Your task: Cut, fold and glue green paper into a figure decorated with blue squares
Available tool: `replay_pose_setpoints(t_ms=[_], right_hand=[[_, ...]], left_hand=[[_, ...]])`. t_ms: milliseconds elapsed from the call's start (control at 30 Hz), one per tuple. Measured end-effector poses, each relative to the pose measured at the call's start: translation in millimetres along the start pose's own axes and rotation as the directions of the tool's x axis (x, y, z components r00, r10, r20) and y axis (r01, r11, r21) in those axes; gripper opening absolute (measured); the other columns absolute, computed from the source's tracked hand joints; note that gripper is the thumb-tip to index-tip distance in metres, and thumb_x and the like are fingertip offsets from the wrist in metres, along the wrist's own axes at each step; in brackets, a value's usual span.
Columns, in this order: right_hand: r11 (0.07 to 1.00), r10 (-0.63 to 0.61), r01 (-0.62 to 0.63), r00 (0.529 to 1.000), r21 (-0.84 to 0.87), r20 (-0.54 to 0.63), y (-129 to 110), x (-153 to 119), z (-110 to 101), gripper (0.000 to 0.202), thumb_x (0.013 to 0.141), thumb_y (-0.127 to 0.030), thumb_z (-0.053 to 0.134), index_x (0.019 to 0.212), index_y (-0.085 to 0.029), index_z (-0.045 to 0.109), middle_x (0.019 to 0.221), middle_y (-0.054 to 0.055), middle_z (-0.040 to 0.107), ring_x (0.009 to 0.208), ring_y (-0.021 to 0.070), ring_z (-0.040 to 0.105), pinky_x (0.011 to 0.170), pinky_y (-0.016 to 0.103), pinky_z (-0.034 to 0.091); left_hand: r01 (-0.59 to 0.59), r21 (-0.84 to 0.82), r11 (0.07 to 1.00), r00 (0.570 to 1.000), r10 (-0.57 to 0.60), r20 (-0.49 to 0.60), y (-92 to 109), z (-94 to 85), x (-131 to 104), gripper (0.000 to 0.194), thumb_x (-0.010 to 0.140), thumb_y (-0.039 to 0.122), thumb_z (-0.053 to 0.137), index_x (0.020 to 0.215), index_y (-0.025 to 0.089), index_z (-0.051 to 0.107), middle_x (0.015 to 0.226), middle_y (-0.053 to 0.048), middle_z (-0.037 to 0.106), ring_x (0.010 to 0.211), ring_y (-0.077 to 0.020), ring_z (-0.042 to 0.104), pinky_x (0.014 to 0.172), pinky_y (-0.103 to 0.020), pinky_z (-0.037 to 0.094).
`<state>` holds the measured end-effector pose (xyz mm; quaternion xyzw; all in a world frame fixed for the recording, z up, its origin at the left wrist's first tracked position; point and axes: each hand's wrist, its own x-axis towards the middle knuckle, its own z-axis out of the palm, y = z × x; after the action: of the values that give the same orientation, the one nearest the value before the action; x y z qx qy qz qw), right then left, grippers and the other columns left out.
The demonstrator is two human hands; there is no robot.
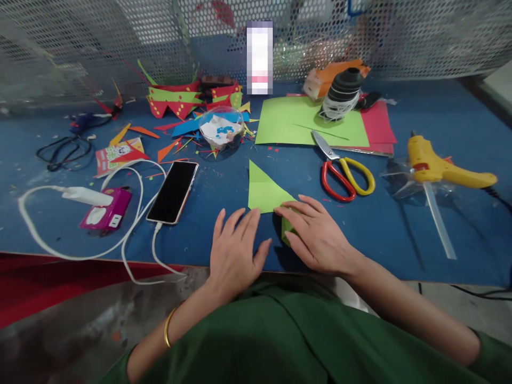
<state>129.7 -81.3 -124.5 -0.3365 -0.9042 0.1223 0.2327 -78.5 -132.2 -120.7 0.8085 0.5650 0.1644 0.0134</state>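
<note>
Note green sheet (280,120) at one o'clock, mostly unused. Find right hand (324,234) at four o'clock, with fingers bent over folded paper; cannot tell any pinch. Find left hand (234,250) at seven o'clock, palm down with fingers slightly spread. Record scissors (347,184) between two and three, laid down. Record green paper piece (262,194) at dial centre; judge cutting done, folding incomplete.
</note>
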Motion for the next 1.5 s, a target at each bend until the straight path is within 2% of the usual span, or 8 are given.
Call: replay_pose_setpoints(t_ms=[233,367,467,633,867,967,1200,1500], right_hand=[[0.938,0.174,-0.168,0.985,0.303,0.009,12,2,-7,0.039,0.100,-0.019,0.032,0.122,-0.022,0.063,0.123,0.006,0.072,0.124,0.0221,0.059,0.111,0.050,0.039],[0.936,0.188,-0.178,0.982,0.302,-0.003,11,3,-6,0.038,0.100,-0.019,0.032,0.121,-0.021,0.063,0.121,0.006,0.072,0.124,0.0221,0.059,0.109,0.048,0.040],[0.951,0.194,-0.184,0.981,0.248,-0.016,8,4,-4,0.033,0.101,-0.021,0.038,0.119,-0.021,0.065,0.120,0.008,0.072,0.121,0.0232,0.061,0.107,0.048,0.042],[0.945,0.266,-0.250,0.963,0.212,-0.049,10,15,-4,0.023,0.092,-0.023,0.061,0.115,-0.021,0.067,0.110,0.008,0.075,0.107,0.0252,0.066,0.095,0.044,0.049],[0.852,0.374,-0.411,0.911,0.324,0.174,23,53,-2,0.011,0.078,-0.016,0.076,0.088,-0.022,0.073,0.091,0.002,0.070,0.078,0.0167,0.064,0.074,0.032,0.049],[0.816,0.410,-0.454,0.891,0.358,0.195,23,58,3,0.010,0.076,-0.016,0.077,0.081,-0.021,0.070,0.084,0.000,0.068,0.072,0.0138,0.061,0.068,0.029,0.045],[0.848,0.379,-0.393,0.919,0.357,0.111,23,52,10,0.015,0.074,-0.015,0.079,0.076,-0.021,0.065,0.078,-0.002,0.066,0.071,0.0131,0.058,0.069,0.028,0.039],[0.927,0.334,-0.344,0.938,0.147,0.090,19,54,12,0.013,0.081,-0.023,0.078,0.076,-0.021,0.066,0.079,0.000,0.066,0.079,0.0170,0.058,0.074,0.031,0.031]], left_hand=[[0.093,-0.121,0.988,0.996,-0.093,0.006,-18,-3.6,9,0.039,0.099,0.016,0.041,0.135,0.018,0.057,0.124,-0.008,0.072,0.122,-0.0251,0.060,0.113,-0.053,0.036],[0.111,-0.167,0.980,0.992,-0.119,-0.038,-23,-2.3,14,0.035,0.098,0.017,0.048,0.130,0.021,0.061,0.118,-0.005,0.074,0.116,-0.0238,0.064,0.112,-0.048,0.039],[0.155,-0.192,0.969,0.983,-0.171,-0.070,-26,0.2,20,0.027,0.093,0.021,0.061,0.120,0.020,0.066,0.113,-0.006,0.075,0.109,-0.0252,0.065,0.099,-0.043,0.047],[0.147,-0.197,0.969,0.989,-0.150,0.000,-35,0.8,33,0.016,0.085,0.027,0.073,0.101,0.022,0.073,0.102,-0.004,0.074,0.100,-0.0260,0.064,0.084,-0.040,0.048],[0.032,-0.218,0.976,0.999,-0.037,-0.017,-46,1.6,41,0.011,0.087,0.032,0.072,0.093,0.025,0.077,0.093,-0.002,0.074,0.090,-0.0235,0.064,0.078,-0.038,0.043],[0.013,-0.212,0.977,0.999,-0.021,-0.038,-48,3.7,41,0.010,0.088,0.031,0.071,0.092,0.024,0.077,0.092,-0.002,0.074,0.088,-0.0227,0.064,0.078,-0.038,0.043],[-0.006,-0.206,0.979,0.998,-0.007,-0.064,-46,5.1,43,0.007,0.089,0.028,0.071,0.088,0.025,0.078,0.090,0.000,0.075,0.088,-0.0217,0.065,0.079,-0.039,0.042],[0.040,-0.313,0.949,0.997,-0.059,-0.051,-48,5.6,44,0.009,0.089,0.025,0.069,0.086,0.026,0.077,0.088,0.001,0.076,0.085,-0.0199,0.067,0.080,-0.037,0.046]])
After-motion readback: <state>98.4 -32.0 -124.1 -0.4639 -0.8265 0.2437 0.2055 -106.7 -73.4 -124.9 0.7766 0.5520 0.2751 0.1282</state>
